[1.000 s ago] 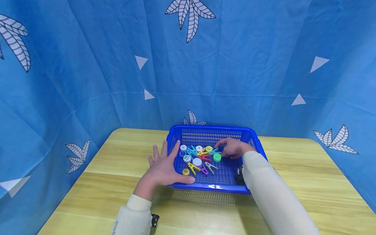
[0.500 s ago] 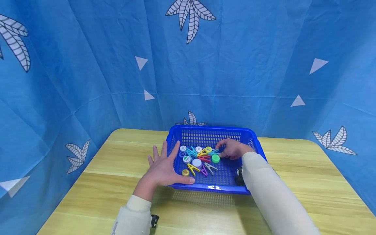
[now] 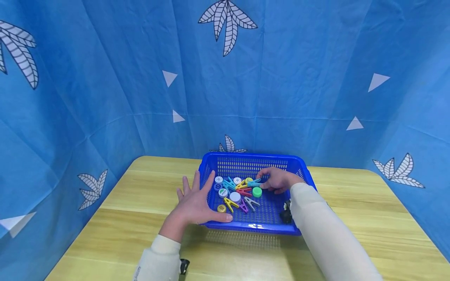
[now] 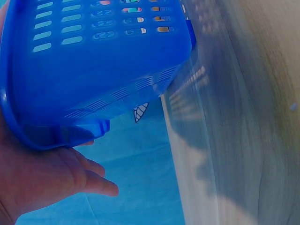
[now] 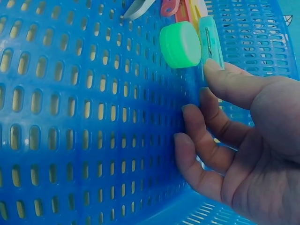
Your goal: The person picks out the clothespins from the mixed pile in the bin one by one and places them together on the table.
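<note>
A blue plastic basket stands on the table with clothespins and bottle caps inside, mostly on its left side. My right hand reaches into it and pinches a teal clothespin between thumb and index finger, its other fingers curled loosely below. Right beside that clothespin lies a green bottle cap. My left hand is spread over the basket's left rim, fingers straight and thumb along the near corner. A yellow clothespin and a gold cap lie closest to its thumb.
Among the other pieces are a red clothespin, a purple clothespin, a grey clothespin and a white cap. The wooden table extends on both sides, with a blue patterned curtain behind it.
The teal clothespin at my right fingertips has risen slightly and now overlaps the yellow cap behind it. The green cap has shifted a little left. My left hand stays in place.
</note>
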A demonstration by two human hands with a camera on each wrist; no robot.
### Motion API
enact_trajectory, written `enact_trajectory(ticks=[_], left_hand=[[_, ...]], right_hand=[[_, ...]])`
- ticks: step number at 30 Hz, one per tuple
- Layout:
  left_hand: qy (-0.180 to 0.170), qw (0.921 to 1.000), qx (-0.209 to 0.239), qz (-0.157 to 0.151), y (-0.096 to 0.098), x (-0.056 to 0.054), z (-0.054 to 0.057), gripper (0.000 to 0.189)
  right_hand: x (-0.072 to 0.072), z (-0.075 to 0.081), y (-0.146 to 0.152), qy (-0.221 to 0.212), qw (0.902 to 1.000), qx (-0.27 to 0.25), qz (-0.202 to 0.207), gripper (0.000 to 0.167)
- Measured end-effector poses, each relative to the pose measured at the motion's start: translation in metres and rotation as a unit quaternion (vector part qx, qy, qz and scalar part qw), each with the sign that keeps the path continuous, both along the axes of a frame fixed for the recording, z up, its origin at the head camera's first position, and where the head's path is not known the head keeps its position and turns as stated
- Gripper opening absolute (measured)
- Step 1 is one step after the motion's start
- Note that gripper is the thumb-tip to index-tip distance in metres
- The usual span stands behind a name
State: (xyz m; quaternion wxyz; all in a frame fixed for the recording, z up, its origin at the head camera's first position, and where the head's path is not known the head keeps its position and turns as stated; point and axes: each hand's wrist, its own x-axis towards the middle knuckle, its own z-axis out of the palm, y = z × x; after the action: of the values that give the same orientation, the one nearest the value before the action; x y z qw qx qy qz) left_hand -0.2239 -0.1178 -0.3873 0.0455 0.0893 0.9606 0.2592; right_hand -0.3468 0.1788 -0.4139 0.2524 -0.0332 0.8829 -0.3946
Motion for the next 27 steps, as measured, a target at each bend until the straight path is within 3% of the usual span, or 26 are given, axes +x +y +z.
enact_trajectory(ticks=[8,17,27], left_hand=[[0.003,1.0,-0.007,0.003,0.0,0.0,0.0,0.137],[-0.008,0.9999,-0.007,0.006,0.0,0.001,0.0,0.137],[-0.011,0.9999,-0.004,0.005,0.002,0.001,0.002,0.136]], right_hand=[[0.0,0.003,0.001,0.0,0.9992,-0.036,0.017,0.022],[0.001,0.007,0.005,0.006,0.999,-0.038,0.025,0.023],[0.005,0.024,0.014,0.017,0.9983,-0.051,0.023,0.028]])
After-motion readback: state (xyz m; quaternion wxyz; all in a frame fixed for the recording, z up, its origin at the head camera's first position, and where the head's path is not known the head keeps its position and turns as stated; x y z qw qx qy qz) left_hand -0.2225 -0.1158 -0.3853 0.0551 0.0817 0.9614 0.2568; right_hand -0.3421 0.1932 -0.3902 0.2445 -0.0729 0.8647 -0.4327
